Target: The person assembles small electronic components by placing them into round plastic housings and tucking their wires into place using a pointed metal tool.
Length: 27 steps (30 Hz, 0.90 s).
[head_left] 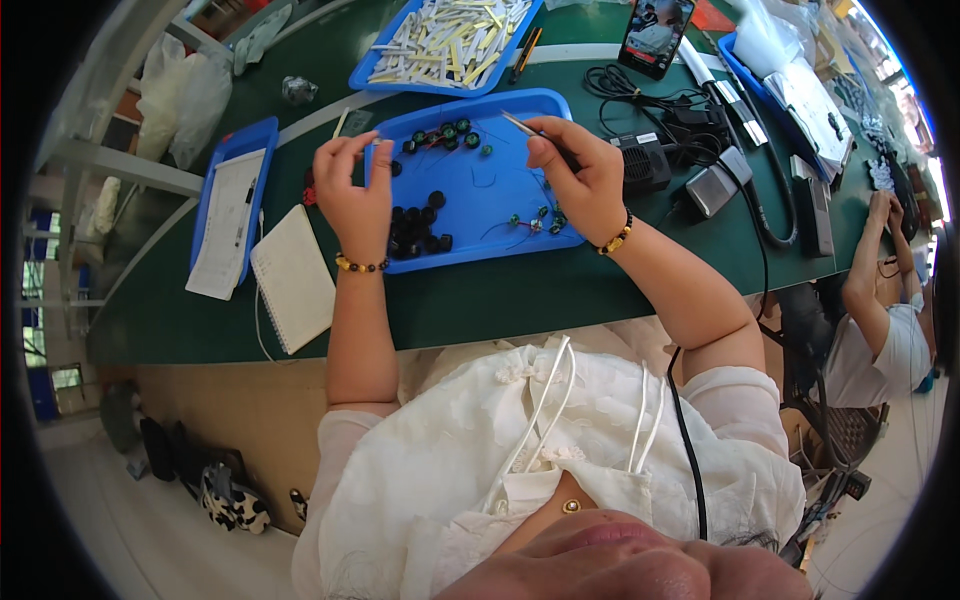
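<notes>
Pointed tool [520, 124] is in the right hand [583, 175], fingers closed on it, tip above the far part of the blue tray [553, 103]. Left hand [357, 190] is at the tray's left edge; thumb and index finger near each other, cannot tell whether they pinch anything. In the tray: black caps [407, 232] clustered at the near left corner; wired green parts [450, 133] toward the far edge, others near the near right corner. On the green surface [470, 310]: notepad [293, 278] left of the tray; strips [450, 42] in another tray beyond its far edge.
</notes>
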{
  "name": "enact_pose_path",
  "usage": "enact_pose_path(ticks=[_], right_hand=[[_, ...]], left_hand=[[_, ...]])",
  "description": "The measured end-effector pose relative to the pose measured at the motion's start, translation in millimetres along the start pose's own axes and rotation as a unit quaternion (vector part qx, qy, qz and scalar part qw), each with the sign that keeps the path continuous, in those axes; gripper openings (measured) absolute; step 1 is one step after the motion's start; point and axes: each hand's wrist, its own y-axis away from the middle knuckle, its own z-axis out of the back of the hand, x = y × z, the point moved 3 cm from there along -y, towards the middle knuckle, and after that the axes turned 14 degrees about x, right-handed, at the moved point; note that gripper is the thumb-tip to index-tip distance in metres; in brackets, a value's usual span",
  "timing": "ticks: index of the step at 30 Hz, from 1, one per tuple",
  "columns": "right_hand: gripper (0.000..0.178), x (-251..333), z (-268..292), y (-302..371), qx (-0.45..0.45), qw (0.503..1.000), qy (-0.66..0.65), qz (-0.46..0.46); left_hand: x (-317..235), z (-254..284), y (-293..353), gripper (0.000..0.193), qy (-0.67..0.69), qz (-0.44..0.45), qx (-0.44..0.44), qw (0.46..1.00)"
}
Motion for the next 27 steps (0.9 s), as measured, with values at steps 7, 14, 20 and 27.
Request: enact_pose_path(ticks=[7,14,20,27], right_hand=[[0.020,-9,3,-1,-0.037,0.995,-0.093,-0.011],[0.022,-5,0,2,-0.017,0.989,-0.141,-0.050],[0.022,-9,-7,4,-0.003,0.991,-0.127,-0.030],[0.020,-3,-3,2,-0.010,0.991,-0.132,-0.025]], left_hand=[[-28,-24,12,0.039,-0.025,-0.174,0.124,0.976],[1,-20,6,0.016,-0.026,-0.089,0.064,0.994],[-11,-37,1,0.015,-0.059,-0.119,0.170,0.976],[-34,-61,-29,0.013,-0.097,-0.141,0.263,0.949]])
